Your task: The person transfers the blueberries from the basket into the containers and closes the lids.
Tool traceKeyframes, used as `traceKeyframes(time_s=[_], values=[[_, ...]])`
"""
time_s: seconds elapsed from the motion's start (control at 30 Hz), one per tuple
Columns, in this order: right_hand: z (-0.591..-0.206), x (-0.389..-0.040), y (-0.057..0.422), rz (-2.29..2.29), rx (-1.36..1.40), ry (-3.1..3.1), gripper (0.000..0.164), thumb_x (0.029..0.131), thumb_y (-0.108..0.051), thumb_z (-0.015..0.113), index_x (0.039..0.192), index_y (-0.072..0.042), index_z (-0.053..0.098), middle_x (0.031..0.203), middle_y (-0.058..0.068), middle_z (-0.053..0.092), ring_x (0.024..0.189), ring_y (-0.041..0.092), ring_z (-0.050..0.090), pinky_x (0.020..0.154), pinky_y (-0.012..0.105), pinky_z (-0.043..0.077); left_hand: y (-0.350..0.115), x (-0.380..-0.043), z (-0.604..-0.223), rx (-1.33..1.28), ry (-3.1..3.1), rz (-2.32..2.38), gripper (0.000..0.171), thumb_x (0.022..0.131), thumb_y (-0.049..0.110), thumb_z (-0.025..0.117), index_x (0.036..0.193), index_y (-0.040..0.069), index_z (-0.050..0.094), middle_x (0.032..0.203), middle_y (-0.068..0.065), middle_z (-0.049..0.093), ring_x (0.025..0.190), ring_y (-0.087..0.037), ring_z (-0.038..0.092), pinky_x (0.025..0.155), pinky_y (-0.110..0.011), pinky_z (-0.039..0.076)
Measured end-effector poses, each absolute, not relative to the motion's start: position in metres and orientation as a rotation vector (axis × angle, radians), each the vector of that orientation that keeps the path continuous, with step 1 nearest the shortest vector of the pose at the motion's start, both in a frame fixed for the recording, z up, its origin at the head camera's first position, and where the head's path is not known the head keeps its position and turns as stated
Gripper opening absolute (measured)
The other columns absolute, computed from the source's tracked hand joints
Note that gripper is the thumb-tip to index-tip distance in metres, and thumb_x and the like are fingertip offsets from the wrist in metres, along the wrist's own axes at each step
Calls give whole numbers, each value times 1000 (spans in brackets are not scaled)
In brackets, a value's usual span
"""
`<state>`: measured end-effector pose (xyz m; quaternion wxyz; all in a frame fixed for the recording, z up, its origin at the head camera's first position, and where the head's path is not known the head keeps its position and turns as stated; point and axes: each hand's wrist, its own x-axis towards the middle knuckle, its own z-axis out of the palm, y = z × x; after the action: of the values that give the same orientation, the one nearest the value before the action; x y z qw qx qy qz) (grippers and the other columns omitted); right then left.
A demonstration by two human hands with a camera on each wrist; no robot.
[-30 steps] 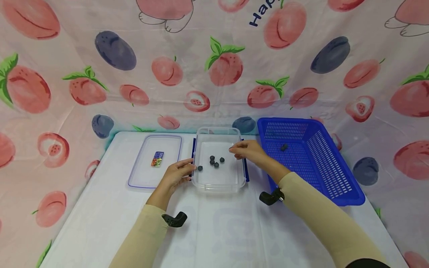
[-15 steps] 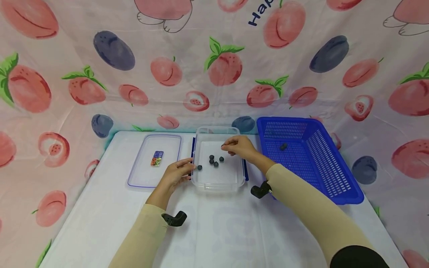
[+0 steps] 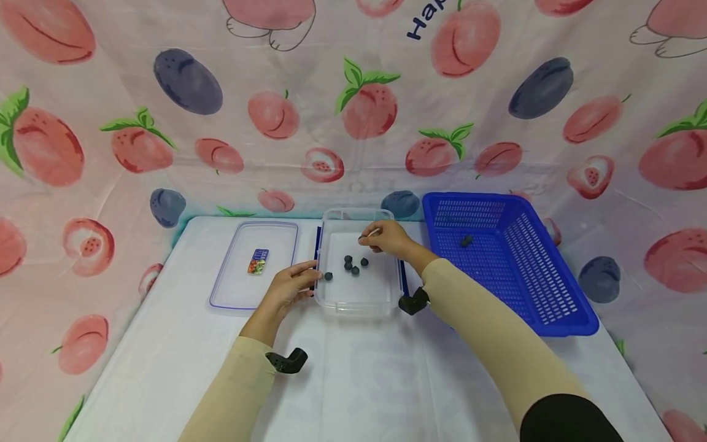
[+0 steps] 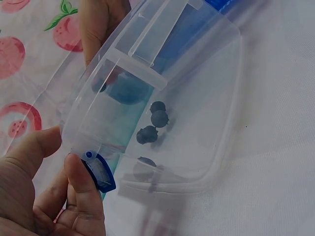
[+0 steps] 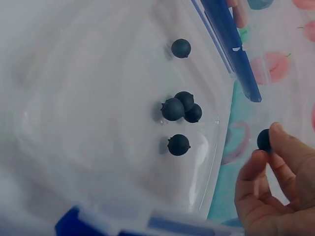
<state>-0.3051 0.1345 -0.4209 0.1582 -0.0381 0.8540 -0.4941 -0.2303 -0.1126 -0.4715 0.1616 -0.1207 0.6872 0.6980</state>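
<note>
A clear plastic container (image 3: 359,308) with blue side latches stands at the middle of the table, without its lid. Several dark blueberries (image 3: 348,266) lie on its floor, some touching one another. My left hand (image 3: 288,287) holds the container's left side, the thumb at the rim and a finger against the blue latch (image 4: 100,172) in the left wrist view. Over the far part of the container, my right hand (image 3: 388,238) pinches one blueberry (image 5: 264,140) between thumb and fingertips, seen best in the right wrist view.
A blue perforated basket (image 3: 558,270) stands on the right, with a few blueberries (image 3: 466,240) inside. To the left lies the clear lid (image 3: 232,290) with a blue edge and a colourful label (image 3: 258,261). A fruit-print cloth (image 3: 221,178) hangs behind the white table.
My right hand has moved left and slightly away from me, from the container's right edge to above its inside, still pinching the blueberry. The left hand stays at the container's side.
</note>
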Motion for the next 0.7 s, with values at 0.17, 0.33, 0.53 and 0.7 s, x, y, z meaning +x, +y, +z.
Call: traceKeyframes(time_s=[0.17,0.33,0.53,0.7], values=[[-421,-309,130,-1457,-13,2357,20,92,-10,69,107,3,65,112,23,67,95,30,67,96,46,53,-112,-231,-473,-340,1961,1993,48,90,13,71,135,6,59,102,1,69,84,-10,61,65,-20,54],[-421,-313,126,-1361,-17,2395,19,92,-10,69,106,2,64,99,19,67,78,22,65,93,46,54,-113,-231,-474,-337,1963,1992,48,90,13,72,136,7,59,103,1,69,85,-10,62,66,-20,54],[-432,-319,122,-1164,-92,2483,18,90,-13,72,102,-2,65,98,21,70,65,12,57,92,47,54,-113,-231,-473,-353,1969,1986,47,90,13,72,135,7,60,103,1,69,85,-10,62,66,-20,54],[-441,-323,118,-1113,-45,2504,16,86,-11,76,98,-4,67,93,11,70,70,13,65,89,41,56,-112,-230,-472,-363,1969,1978,46,90,13,72,135,8,60,108,-2,69,88,-12,62,67,-21,54]])
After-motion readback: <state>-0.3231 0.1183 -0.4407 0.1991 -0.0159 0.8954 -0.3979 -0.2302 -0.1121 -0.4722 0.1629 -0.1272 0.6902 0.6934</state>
